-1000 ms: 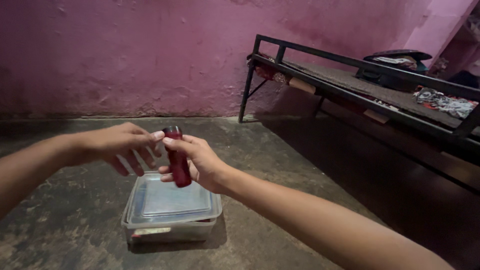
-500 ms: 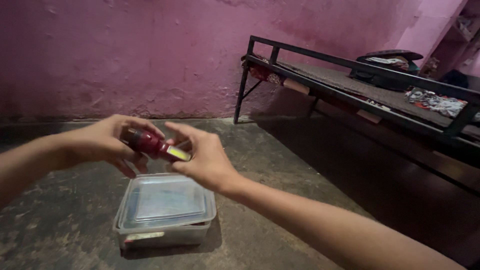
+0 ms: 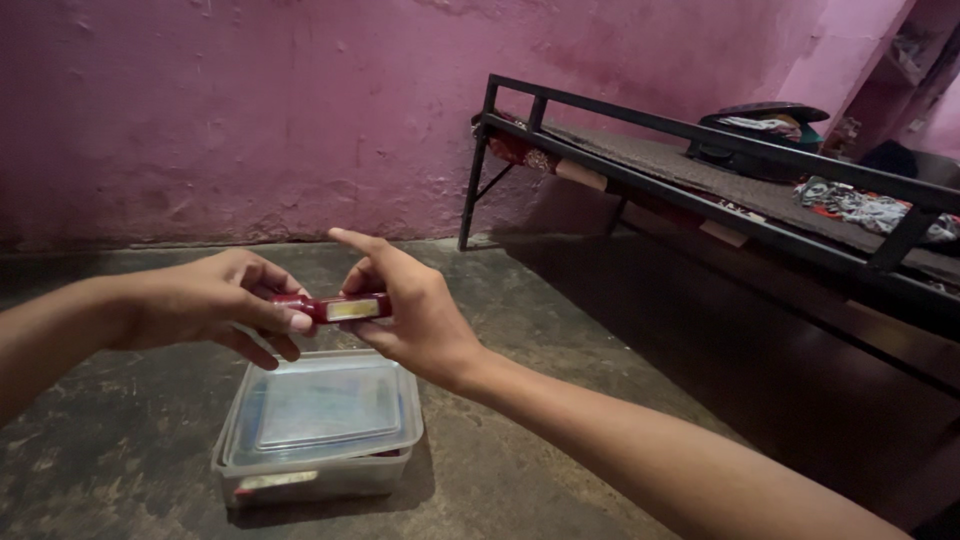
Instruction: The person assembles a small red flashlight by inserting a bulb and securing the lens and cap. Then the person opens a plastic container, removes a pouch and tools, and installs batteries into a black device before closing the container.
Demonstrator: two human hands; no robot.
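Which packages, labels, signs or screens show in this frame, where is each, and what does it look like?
Clear plastic box: on the floor below both hands, rectangular with rounded corners, lid on.
Label: on the box's near side wall, a narrow pale strip; too blurred to make out further.
Yellowish panel: on the side of the red flashlight held level between left hand and right hand, small and rectangular.
No signs or screens.

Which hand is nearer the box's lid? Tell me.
Left. The left hand hangs just above the lid; the right hand sits higher, toward its far right corner.
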